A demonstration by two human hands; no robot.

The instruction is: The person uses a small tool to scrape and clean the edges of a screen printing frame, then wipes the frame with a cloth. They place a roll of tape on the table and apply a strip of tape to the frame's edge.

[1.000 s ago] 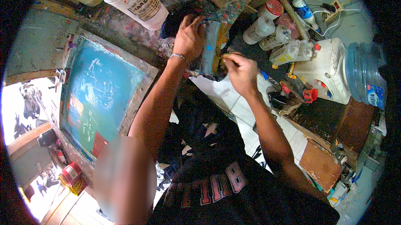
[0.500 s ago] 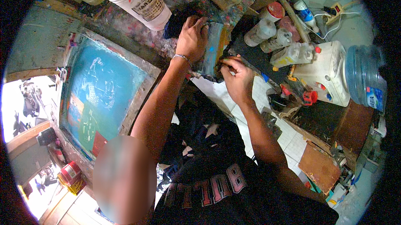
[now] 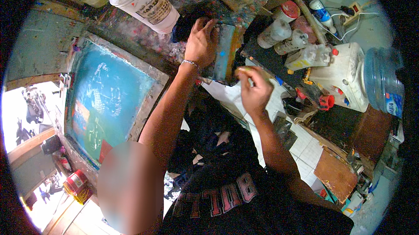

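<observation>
While the left hand (image 3: pixel 200 47) lies with bent fingers against the left side of a grey-blue, orange-edged rectangular panel (image 3: pixel 222 56), whether it clasps or merely rests cannot be told. Thumb and forefinger of the right hand (image 3: pixel 256 88) are drawn together just beside the panel's near right corner; anything pinched is too blurred to identify. Located at the near edge of a paint-stained worktable (image 3: pixel 146 39), the panel points away from the person, its long axis leaning slightly right at the far end. Farther left: a white plastic bottle (image 3: pixel 142 5) and a blue, wooden-framed screen (image 3: pixel 124 88).
</observation>
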